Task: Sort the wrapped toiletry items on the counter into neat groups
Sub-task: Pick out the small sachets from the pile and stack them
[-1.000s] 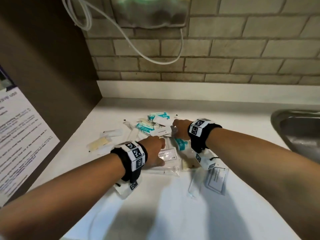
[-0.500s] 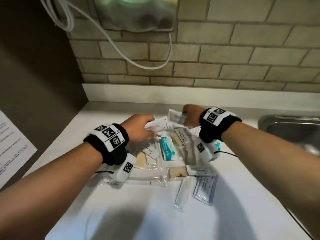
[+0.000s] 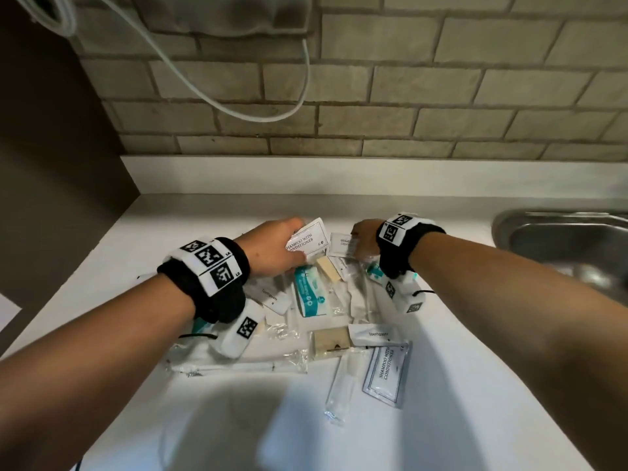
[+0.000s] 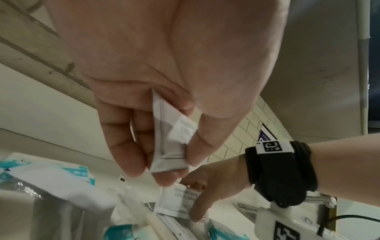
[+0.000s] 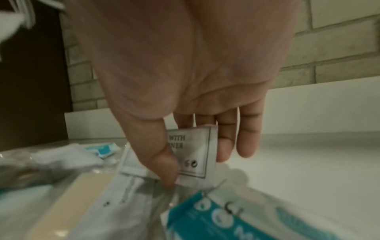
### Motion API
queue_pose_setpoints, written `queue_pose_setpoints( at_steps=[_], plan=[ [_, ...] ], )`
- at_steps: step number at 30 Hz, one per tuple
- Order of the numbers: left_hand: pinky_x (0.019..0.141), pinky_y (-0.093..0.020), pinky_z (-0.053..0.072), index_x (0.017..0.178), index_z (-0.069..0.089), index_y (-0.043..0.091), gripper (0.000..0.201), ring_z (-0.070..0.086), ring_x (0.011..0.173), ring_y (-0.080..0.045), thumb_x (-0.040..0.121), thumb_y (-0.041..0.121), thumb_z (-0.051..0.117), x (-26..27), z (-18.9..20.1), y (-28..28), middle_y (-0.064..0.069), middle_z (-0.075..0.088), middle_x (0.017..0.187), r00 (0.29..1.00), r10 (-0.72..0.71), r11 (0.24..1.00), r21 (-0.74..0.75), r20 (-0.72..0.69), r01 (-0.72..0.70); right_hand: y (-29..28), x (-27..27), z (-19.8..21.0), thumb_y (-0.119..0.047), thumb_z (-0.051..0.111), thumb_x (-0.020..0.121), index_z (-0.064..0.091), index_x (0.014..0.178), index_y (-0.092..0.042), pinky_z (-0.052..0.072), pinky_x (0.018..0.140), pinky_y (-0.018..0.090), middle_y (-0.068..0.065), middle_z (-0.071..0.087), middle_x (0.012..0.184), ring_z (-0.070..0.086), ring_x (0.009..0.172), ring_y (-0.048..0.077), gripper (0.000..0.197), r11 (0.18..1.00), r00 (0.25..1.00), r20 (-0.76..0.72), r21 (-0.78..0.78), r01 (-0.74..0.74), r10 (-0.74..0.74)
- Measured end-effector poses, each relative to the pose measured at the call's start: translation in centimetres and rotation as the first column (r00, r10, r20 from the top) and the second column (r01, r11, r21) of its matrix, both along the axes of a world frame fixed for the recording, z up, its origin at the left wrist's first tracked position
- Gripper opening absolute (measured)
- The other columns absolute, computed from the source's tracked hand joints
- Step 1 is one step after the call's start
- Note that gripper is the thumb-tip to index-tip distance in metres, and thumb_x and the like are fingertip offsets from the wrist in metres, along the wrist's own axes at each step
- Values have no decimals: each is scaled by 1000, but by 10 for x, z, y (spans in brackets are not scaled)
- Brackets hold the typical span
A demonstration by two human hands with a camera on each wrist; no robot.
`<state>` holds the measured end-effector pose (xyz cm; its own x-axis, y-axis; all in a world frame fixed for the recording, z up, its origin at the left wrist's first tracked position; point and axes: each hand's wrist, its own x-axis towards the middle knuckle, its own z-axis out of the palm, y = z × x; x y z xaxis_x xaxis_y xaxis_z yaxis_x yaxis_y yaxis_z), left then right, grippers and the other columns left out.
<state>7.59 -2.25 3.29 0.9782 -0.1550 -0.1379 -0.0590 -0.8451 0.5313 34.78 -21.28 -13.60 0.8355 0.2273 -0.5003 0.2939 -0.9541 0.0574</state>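
A pile of wrapped toiletries lies on the white counter (image 3: 458, 419). My left hand (image 3: 275, 246) pinches a white shampoo-with-conditioner sachet (image 3: 307, 241) lifted above the pile; the left wrist view shows that sachet (image 4: 174, 146) between thumb and fingers. My right hand (image 3: 362, 237) pinches a second shampoo sachet (image 3: 341, 244) at the pile's far edge, and this sachet (image 5: 195, 154) appears between thumb and fingers in the right wrist view. A teal-and-white packet (image 3: 311, 294), a wrapped soap bar (image 3: 331, 341), a toothpaste sachet (image 3: 373, 336) and a third shampoo sachet (image 3: 385, 375) lie on the counter.
A steel sink (image 3: 571, 246) is set into the counter at the right. A brick wall (image 3: 407, 96) with a white upstand runs behind. A white cable (image 3: 238, 107) hangs from a wall unit. A dark panel (image 3: 51, 164) bounds the left side.
Both hands have reached farther back over the pile. My left hand has lifted its shampoo sachet higher, and my right hand has taken hold of another one.
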Motion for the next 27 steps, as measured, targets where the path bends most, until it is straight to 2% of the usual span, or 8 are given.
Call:
queue_pose_setpoints(
  at_steps=[3,6,8,11,16,21,25,27],
  plan=[
    [61,-25,46,104,51,24,22,61,78,-12,87,22,64,-3,-2,-4,5,65,98,999,-33,999,3,-17,33,8,-11,8,-72,77,18,66,85,-33,59,60,39,-9,67,58,67,51,21,78,998,999,-13,29,54,-53],
    [58,-22,46,109,51,23,27,60,73,-6,86,26,66,-18,-2,-22,6,64,99,989,-123,992,-14,-78,123,12,-60,63,-58,83,31,64,85,-24,59,68,38,-6,61,74,67,68,25,66,1000,989,148,10,3,-5],
    [69,-24,51,114,50,25,31,62,83,-9,87,31,65,-34,-7,-41,6,63,104,966,-220,975,-14,-134,220,11,-106,109,-42,83,50,63,92,-24,58,75,39,1,57,90,65,80,31,50,996,981,194,85,-11,-5],
    [69,-23,49,116,50,22,32,60,89,-13,89,34,62,-59,-20,-75,4,63,107,908,-362,925,37,-211,378,0,-146,144,-23,67,79,65,99,-9,56,80,37,10,67,102,65,90,33,25,975,975,213,223,12,-61],
    [63,-27,36,108,48,15,25,50,83,-18,90,29,58,-79,-40,-120,-4,57,99,843,-440,848,165,-310,504,-29,-181,169,-21,66,77,62,102,-15,54,83,36,9,67,105,64,91,30,26,949,958,264,314,23,-111],
    [63,-27,42,106,46,21,33,53,74,-15,85,43,61,-76,-42,-129,3,56,92,878,-359,817,348,-318,460,-57,-220,183,-14,67,81,58,111,-12,44,73,29,10,65,109,62,99,30,31,922,949,297,388,-15,-109],
    [82,-32,44,122,47,13,66,57,105,-26,81,65,57,-75,-57,-139,-8,59,120,925,-258,837,414,-278,358,-72,-242,178,-14,67,80,57,110,-12,41,71,28,11,64,111,60,97,30,32,905,937,325,425,-25,-126],
    [81,-30,40,131,42,9,79,56,113,-29,81,68,54,-76,-60,-150,-11,56,129,951,-222,867,403,-215,294,-79,-250,177,-13,67,80,56,110,-10,40,70,28,12,64,112,60,98,30,31,895,938,319,445,-19,-138]
  ],
)
